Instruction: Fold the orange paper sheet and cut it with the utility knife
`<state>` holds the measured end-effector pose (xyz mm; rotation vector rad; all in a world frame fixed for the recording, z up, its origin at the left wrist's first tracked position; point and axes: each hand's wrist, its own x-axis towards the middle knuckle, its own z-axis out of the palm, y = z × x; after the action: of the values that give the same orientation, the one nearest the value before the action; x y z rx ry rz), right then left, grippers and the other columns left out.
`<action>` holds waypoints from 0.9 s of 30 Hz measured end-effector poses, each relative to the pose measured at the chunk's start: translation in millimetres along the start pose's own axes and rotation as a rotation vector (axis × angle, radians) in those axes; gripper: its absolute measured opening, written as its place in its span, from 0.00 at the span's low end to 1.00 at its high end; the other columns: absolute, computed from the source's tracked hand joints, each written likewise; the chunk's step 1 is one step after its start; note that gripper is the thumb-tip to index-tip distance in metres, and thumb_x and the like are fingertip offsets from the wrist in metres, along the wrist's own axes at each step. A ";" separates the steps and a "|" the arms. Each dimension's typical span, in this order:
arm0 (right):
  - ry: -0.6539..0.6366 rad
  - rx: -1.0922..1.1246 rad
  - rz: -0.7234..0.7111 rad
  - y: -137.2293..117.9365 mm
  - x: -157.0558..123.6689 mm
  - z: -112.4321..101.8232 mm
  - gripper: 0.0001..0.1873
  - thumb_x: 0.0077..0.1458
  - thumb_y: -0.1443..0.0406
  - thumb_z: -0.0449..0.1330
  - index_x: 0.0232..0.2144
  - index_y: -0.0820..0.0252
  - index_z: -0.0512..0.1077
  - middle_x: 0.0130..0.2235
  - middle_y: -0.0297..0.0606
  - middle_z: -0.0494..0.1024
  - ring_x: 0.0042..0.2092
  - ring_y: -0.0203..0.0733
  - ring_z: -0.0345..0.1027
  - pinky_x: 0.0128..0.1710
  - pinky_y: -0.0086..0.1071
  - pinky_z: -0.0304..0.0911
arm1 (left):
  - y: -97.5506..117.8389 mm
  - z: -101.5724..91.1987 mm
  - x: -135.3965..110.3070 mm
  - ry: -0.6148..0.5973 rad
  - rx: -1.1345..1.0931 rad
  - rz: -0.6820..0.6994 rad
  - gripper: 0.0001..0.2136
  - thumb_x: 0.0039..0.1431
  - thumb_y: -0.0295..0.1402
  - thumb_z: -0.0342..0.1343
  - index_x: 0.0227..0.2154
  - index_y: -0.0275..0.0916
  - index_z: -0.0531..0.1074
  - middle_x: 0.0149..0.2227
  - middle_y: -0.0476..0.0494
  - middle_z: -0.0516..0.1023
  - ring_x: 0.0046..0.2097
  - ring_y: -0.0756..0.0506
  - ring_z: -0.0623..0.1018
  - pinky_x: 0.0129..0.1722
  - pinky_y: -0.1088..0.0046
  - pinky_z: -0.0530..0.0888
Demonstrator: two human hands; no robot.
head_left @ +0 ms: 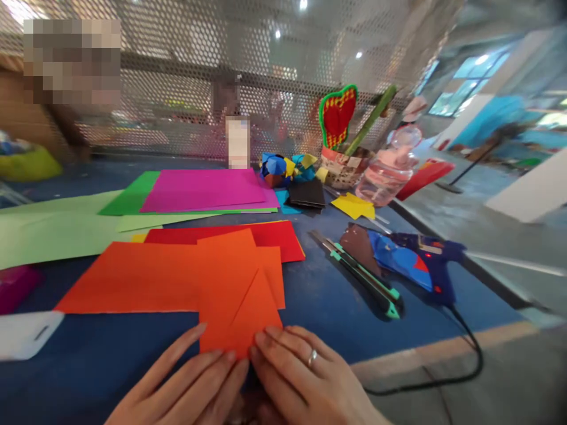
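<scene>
Hands meet at the bottom edge of the view, both palm-down on a blue table [319, 295]. The left hand [195, 386] lies flat with fingers stretched forward and close together, its fingertips pressing the near edge of a folded orange paper [239, 307]. The right hand [305, 378], with a ring [312, 356] on one finger, is also flat with fingers together, and its fingertips press the same near edge just beside the left ones — neither hand pinches or lifts anything.

The orange paper sits directly ahead of the fingers, near the table's front edge. A diagonal crease runs across it, forming a triangular flap at the near end. It overlaps a larger orange sheet [133, 277], and behind that lies a red sheet [274, 236].

Farther back are a magenta sheet [204, 189] over a green sheet [133, 195], with pale green paper [53, 233] spreading to the left. A white object [26, 333] lies at the left edge.

To the right of the orange paper, well apart from the hands, a utility knife [358, 271] lies at an angle, and just beyond it a blue glue gun [411, 260] — its black cord [465, 354] loops toward the front edge. Toward the back right are yellow paper scraps [354, 205], a clear bottle [387, 171] and a heart-shaped craft piece [337, 115] standing upright. A perforated metal screen [266, 59] closes the far side.
</scene>
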<state>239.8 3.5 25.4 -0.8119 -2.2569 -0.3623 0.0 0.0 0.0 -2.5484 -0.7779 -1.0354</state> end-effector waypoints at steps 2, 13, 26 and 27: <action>0.041 -0.012 0.005 -1.6 0.4 4.4 0.14 0.69 0.64 0.53 0.44 0.62 0.79 0.45 0.31 0.85 0.48 0.36 0.76 0.52 0.31 0.68 | -2.1 -6.2 11.3 -0.005 0.025 0.042 0.15 0.70 0.28 0.46 0.46 0.39 0.79 0.42 0.51 0.84 0.47 0.50 0.79 0.73 0.60 0.57; 0.100 0.003 0.097 -7.7 0.9 10.2 0.22 0.75 0.61 0.46 0.40 0.59 0.80 0.42 0.28 0.85 0.47 0.35 0.75 0.51 0.35 0.64 | -13.1 -31.8 41.1 -0.316 -0.050 0.068 0.18 0.69 0.46 0.50 0.53 0.43 0.75 0.49 0.41 0.82 0.54 0.42 0.80 0.64 0.53 0.73; 0.093 0.011 0.115 -5.2 0.0 6.0 0.22 0.74 0.66 0.45 0.42 0.58 0.80 0.43 0.25 0.85 0.47 0.33 0.75 0.51 0.34 0.65 | -36.0 -50.9 46.3 -0.425 -0.130 0.167 0.15 0.73 0.33 0.44 0.45 0.40 0.78 0.42 0.47 0.85 0.49 0.50 0.82 0.61 0.70 0.74; 0.094 0.007 0.113 -5.3 0.3 6.1 0.22 0.74 0.66 0.45 0.42 0.58 0.80 0.43 0.25 0.85 0.47 0.33 0.75 0.51 0.34 0.65 | -37.1 -51.9 44.4 -0.429 -0.124 0.172 0.16 0.74 0.34 0.44 0.44 0.40 0.78 0.42 0.47 0.85 0.50 0.50 0.82 0.62 0.70 0.74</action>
<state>233.0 2.4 21.2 -0.8968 -2.1143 -0.3328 -23.8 23.9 70.0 -2.9283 -0.5903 -0.5013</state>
